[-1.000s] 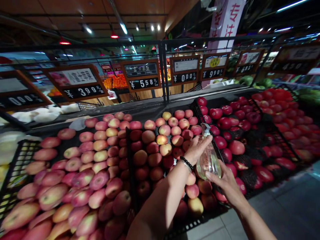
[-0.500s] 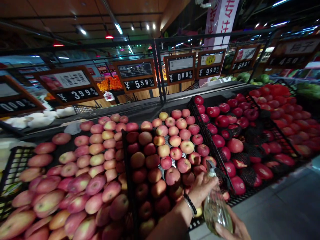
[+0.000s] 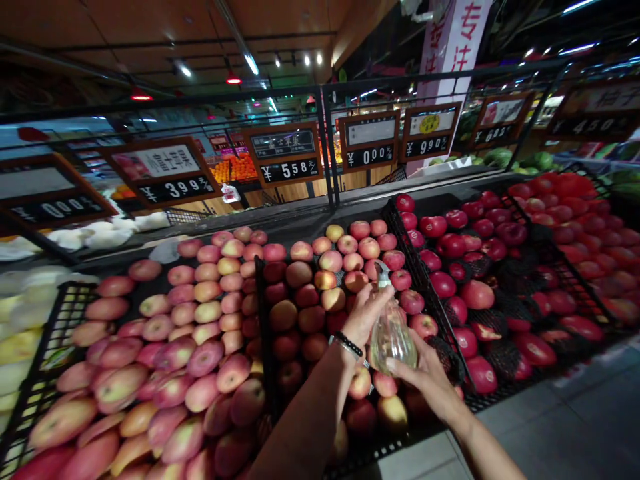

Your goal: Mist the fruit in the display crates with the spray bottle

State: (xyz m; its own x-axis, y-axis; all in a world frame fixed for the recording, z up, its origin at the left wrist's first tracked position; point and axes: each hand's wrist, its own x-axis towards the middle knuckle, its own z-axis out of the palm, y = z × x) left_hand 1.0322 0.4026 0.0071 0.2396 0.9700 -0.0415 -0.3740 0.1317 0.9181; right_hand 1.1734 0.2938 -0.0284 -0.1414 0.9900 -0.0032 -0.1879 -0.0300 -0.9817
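Observation:
A clear spray bottle (image 3: 393, 339) with a grey-white nozzle is held over the middle crate of apples. My left hand (image 3: 364, 315) is closed around its neck, just under the spray head, with a beaded black bracelet and a silver one on that wrist. Lower down, my right hand (image 3: 427, 367) grips the bottle's rounded body from the right, thumb across its base. Pale liquid seems to be inside. Beneath the hands lie red and yellow apples (image 3: 311, 319), partly hidden by my forearms.
More apples (image 3: 173, 353) fill the left crate. Darker red apples (image 3: 477, 293), some in black foam nets, fill the crate to the right, with orange-red fruit (image 3: 590, 233) beyond. Price signs (image 3: 285, 155) hang from a black rail behind. Grey floor tiles (image 3: 575, 413) show at lower right.
Both hands and the spray bottle have moved left and up, from the crate's front right corner to over its middle. The view has shifted slightly to the left.

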